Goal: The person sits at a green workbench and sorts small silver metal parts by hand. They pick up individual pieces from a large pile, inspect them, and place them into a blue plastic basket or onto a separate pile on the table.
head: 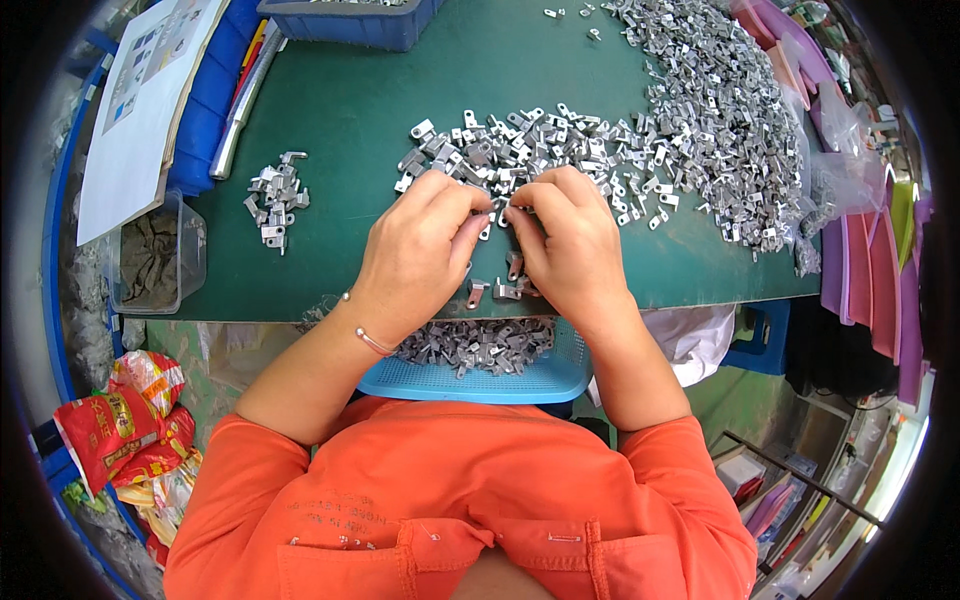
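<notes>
Both hands meet at the near edge of a heap of small metal brackets (pixel 540 139) on the green tabletop (pixel 337 105). The thumb and forefinger of my left hand (pixel 424 247) pinch at a small bracket (pixel 485 231). Just to its right, my right hand (pixel 574 236) has its thumb and forefinger closed at another small bracket (pixel 503 219). The fingers partly hide both pieces. Between my wrists, several loose brackets (pixel 476 293) lie near the table's front edge, some partly covered by my right hand.
A light blue plastic basket (pixel 480 386) of brackets sits below the table edge. A small bracket pile (pixel 277 199) lies left; a larger heap (pixel 720 112) spreads right. Around the table are a blue bin (pixel 352 22), a clear tub (pixel 154 262) and pink and purple trays (pixel 862 277).
</notes>
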The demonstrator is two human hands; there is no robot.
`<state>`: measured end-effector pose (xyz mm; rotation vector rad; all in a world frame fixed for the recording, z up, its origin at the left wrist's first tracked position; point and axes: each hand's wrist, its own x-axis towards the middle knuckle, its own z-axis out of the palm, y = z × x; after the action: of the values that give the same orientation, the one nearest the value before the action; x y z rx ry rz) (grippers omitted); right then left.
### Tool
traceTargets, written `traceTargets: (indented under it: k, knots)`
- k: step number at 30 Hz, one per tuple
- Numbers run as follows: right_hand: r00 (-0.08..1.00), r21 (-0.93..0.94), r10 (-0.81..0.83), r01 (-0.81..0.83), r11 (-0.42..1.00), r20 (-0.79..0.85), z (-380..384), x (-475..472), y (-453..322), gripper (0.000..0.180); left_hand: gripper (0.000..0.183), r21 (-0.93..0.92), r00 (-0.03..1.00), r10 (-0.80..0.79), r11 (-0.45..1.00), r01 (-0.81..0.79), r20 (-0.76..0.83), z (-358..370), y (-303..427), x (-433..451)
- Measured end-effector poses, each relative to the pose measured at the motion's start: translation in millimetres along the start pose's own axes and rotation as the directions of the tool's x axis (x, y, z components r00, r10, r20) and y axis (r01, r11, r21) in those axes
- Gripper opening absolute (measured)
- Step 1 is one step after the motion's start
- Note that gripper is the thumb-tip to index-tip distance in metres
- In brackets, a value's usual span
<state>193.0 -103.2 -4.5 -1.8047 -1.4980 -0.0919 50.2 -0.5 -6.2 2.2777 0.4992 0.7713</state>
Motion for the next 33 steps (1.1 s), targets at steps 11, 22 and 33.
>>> traceTargets:
  k: [11, 22, 33]
  knots:
    - [0.753, 0.858, 0.446, -0.507, -0.076, 0.484, -29.5, -22.3, 14.6, 0.019, 0.018, 0.005, 0.999, -0.018, 1.000, 0.018, -0.049, -0.1, 2.1, -0.3]
    - [0.789, 0.845, 0.307, -0.478, -0.240, 0.533, -30.2, -27.3, 21.5, 0.017, 0.016, -0.231, 0.990, 0.007, 0.972, -0.039, -0.137, -5.7, 10.0, -6.9]
    - [0.825, 0.681, 0.510, -0.521, 0.515, 0.245, -36.1, -35.8, 4.0, 0.015, 0.017, -0.285, 0.995, -0.012, 0.958, -0.017, -0.101, -7.5, 9.1, -8.6]
